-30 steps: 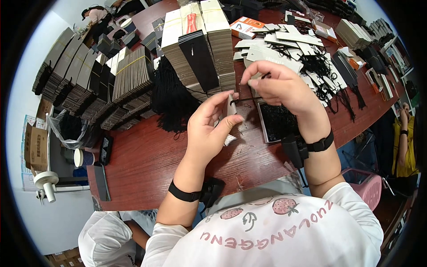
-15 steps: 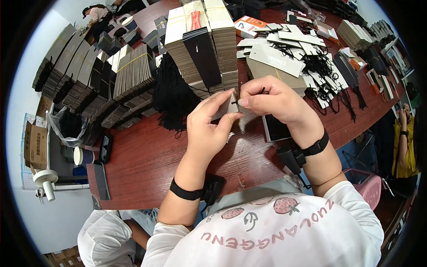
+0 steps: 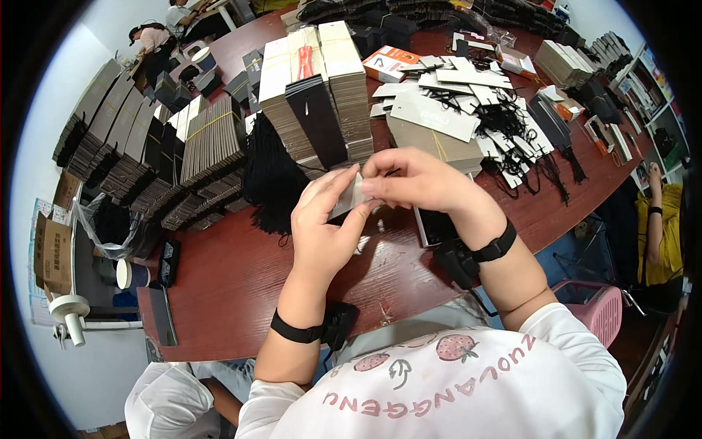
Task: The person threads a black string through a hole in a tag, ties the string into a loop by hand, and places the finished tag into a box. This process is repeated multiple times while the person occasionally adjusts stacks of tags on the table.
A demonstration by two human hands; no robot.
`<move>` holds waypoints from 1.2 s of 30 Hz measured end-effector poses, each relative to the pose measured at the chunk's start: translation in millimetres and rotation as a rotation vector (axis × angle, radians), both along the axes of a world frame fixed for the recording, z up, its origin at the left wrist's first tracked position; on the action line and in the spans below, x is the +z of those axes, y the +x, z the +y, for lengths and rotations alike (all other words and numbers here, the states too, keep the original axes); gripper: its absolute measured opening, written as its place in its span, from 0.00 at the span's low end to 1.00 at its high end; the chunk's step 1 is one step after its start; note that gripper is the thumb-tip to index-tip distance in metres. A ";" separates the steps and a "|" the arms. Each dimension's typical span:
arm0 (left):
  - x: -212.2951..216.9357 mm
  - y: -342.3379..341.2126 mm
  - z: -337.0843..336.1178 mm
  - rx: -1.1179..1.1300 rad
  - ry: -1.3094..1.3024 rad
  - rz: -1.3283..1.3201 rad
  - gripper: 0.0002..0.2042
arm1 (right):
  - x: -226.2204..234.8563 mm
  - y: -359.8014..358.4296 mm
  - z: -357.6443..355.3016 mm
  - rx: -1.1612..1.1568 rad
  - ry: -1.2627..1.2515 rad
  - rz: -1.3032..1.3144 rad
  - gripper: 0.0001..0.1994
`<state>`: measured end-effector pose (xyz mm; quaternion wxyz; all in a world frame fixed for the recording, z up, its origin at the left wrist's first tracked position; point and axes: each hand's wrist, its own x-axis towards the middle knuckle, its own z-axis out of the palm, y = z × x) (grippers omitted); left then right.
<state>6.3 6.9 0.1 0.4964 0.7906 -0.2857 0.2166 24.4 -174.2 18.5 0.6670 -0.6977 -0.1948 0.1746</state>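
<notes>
My left hand holds a pale card hang tag between thumb and fingers, above the near part of the table. At the tag's upper end my right hand is closed, thumb and forefinger pinched against it. A short bit of black cord sticks out by the right fingers; the rest of it is hidden. Just beyond the hands, a black tag leans on tall stacks of cards. A thick bundle of black cords hangs to the left of these stacks.
Strung white tags lie heaped at the right, by an orange and white box. A red-handled tool rests on the card stacks. More banded stacks stand left. Another person in yellow is at far right.
The view has shifted slightly, so the table sits a little lower and farther left. My right fingers have closed in over the tag's end, covering the cord seen there before.
</notes>
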 end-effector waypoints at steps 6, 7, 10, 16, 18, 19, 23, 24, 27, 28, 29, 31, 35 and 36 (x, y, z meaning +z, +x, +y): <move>1.3 1.9 2.1 0.071 0.069 0.050 0.18 | 25.7 0.5 -29.5 -0.271 0.040 -0.078 0.07; -4.7 4.1 3.6 0.083 0.074 0.051 0.18 | 27.5 4.2 -46.3 -0.430 0.019 -0.088 0.08; -16.8 6.5 1.0 0.183 0.010 0.425 0.09 | 30.7 10.6 -87.8 -0.811 0.391 -0.176 0.06; -14.9 10.6 0.4 0.282 -0.168 0.525 0.11 | 17.0 28.6 -112.8 -1.125 -0.022 -0.120 0.12; -6.6 9.8 0.8 0.313 -0.204 0.579 0.11 | 8.0 35.9 -120.0 -1.330 -0.272 -0.394 0.13; -3.6 10.1 0.8 0.344 -0.241 0.632 0.12 | 6.8 37.4 -119.9 -1.512 -0.534 -0.680 0.15; -11.7 20.3 2.7 0.356 -0.362 0.642 0.09 | 16.4 25.1 -92.6 -1.493 -0.191 -0.716 0.12; -13.7 19.9 2.9 0.359 -0.362 0.643 0.09 | 21.5 18.9 -77.0 -1.392 -0.118 -0.633 0.10; -12.8 18.0 0.5 0.346 -0.371 0.579 0.07 | 18.6 12.8 -49.9 -0.910 0.028 -0.482 0.05; -11.5 17.4 1.8 0.344 -0.375 0.587 0.06 | 16.3 9.5 -36.9 -0.778 0.008 -0.436 0.04; -10.6 17.5 2.8 0.342 -0.379 0.596 0.05 | 13.3 5.7 -23.8 -0.647 -0.012 -0.390 0.03; -9.5 17.5 3.9 0.342 -0.391 0.597 0.05 | 5.7 -1.3 -3.1 -0.449 -0.140 -0.346 0.03; -11.0 16.9 3.6 0.280 -0.474 0.596 0.05 | -1.2 -12.3 21.0 -0.348 -0.385 -0.541 0.08; -11.0 16.4 3.7 0.279 -0.474 0.597 0.05 | -3.9 -13.8 24.5 -0.361 -0.360 -0.502 0.09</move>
